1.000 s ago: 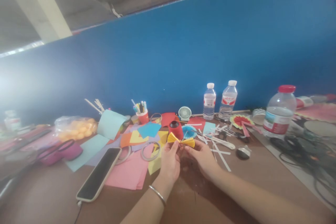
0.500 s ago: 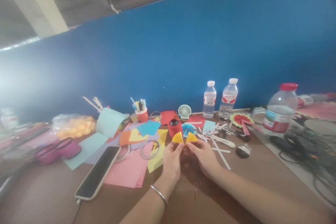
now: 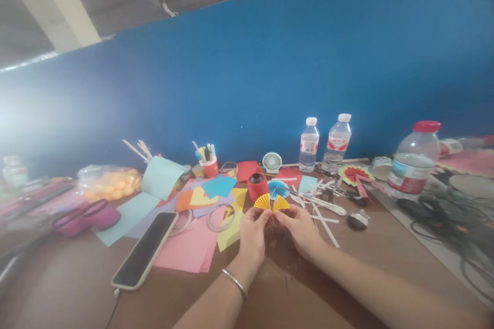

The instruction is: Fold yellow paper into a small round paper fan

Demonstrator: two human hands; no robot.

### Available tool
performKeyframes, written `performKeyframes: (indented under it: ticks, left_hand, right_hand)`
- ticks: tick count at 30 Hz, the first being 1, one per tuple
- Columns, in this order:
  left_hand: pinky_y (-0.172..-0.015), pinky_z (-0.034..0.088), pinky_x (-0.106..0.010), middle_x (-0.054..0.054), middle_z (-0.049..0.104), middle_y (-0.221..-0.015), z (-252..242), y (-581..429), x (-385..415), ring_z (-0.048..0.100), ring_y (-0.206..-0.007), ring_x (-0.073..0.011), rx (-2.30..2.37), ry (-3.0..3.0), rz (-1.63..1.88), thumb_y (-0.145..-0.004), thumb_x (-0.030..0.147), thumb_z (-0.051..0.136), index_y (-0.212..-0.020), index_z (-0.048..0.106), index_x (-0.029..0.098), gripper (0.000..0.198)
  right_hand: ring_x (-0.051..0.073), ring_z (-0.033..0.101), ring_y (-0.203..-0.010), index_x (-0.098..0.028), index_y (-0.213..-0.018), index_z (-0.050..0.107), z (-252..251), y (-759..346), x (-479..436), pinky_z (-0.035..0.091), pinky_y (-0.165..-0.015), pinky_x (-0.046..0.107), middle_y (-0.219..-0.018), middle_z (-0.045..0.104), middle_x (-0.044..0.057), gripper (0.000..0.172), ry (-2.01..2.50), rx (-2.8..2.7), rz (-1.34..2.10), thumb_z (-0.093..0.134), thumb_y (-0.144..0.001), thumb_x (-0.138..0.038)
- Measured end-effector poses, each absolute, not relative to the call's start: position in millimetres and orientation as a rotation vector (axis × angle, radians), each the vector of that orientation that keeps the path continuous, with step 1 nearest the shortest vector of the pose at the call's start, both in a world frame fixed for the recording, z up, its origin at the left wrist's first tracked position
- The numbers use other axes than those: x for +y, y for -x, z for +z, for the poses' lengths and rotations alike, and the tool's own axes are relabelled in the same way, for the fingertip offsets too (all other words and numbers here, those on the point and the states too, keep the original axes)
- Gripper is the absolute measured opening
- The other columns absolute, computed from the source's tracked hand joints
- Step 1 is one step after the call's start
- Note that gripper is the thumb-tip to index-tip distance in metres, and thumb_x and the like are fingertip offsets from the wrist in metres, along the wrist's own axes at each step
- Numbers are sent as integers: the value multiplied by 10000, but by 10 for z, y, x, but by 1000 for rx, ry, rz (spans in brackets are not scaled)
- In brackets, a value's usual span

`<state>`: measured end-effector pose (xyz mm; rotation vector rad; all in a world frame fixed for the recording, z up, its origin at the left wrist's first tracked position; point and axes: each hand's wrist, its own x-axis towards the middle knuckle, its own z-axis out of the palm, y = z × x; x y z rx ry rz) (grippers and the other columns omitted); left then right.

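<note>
A yellow pleated paper fan [image 3: 263, 201] is spread into two wings above the table. My left hand [image 3: 252, 227] pinches the left wing near its lower end, with a silver bangle on that wrist. Its right wing is pinched between the thumb and fingers of my right hand [image 3: 299, 226]. The wings nearly meet at the middle; whether they are one piece I cannot tell. Right behind the fan stand a red spool-like object [image 3: 258, 187] with a dark top and a blue pleated paper rosette [image 3: 278, 189].
Left of my hands lie a phone [image 3: 145, 252], pink paper [image 3: 187, 247] and tape rolls [image 3: 221, 217]. Paper strips [image 3: 326, 221], scissors [image 3: 355, 196] and a silver-and-black round object [image 3: 357, 220] are at right. Bottles [image 3: 309, 146] and a small fan [image 3: 272, 162] stand behind.
The inner edges of the two yellow wings have come closer together, narrowing the gap between them. Both hands keep their pinch. The view has shifted very slightly.
</note>
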<state>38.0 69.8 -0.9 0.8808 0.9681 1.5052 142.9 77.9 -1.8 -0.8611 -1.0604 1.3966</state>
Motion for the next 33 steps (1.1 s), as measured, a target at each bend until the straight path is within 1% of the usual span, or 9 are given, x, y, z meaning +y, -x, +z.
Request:
performKeyframes:
  ticks: [4,12,15,19,26,29,33]
  left_hand:
    - [-580,435,-220,4,615,-656,-2,-397,693,561,-576,-102,921,-848,1510,-628,249,654,-709,591,132,156]
    - [-563,431,-208,1,600,-627,-28,-373,692,551,-572,-99,1009,-910,1483,-639,272,655,-671,581,125,168]
    - [-572,440,-219,-9,612,-649,-40,-373,699,560,-581,-109,1040,-892,1488,-632,283,660,-680,584,126,181]
    - [-581,445,-227,-19,629,-678,-42,-374,701,568,-584,-113,1049,-896,1485,-624,291,664,-689,597,128,188]
    - [-592,440,-225,-18,628,-648,-37,-356,713,570,-596,-118,1058,-933,1470,-599,297,684,-678,612,126,202]
    - [-602,444,-246,-31,627,-650,-60,-339,726,562,-582,-123,1081,-978,1447,-604,318,679,-713,621,114,239]
    - [-630,449,-267,-53,639,-692,-73,-324,730,570,-610,-135,1081,-1024,1427,-622,324,664,-757,627,106,260]
  right_hand:
    - [84,428,-477,-128,-596,566,-12,-1428,782,342,-488,214,-491,510,-40,133,876,-1069,1388,618,-657,-235]
    - [87,451,-480,-127,-604,593,45,-1451,785,346,-477,206,-510,532,-30,164,946,-1088,1386,645,-642,-278]
    - [96,468,-508,-125,-608,607,31,-1465,796,364,-504,210,-537,560,-17,178,985,-1104,1363,665,-620,-293]
    - [123,507,-552,-128,-661,641,11,-1485,814,394,-552,232,-593,604,6,202,1031,-1148,1341,672,-606,-320]
    - [123,506,-553,-123,-701,663,16,-1510,841,391,-552,231,-601,614,8,218,1036,-1179,1339,678,-600,-315]
    - [126,505,-550,-126,-680,662,-7,-1524,861,394,-558,237,-587,608,1,206,1023,-1211,1318,669,-607,-318]
    - [131,503,-539,-135,-653,653,-50,-1543,888,392,-553,246,-558,594,-8,194,1028,-1256,1270,641,-628,-327]
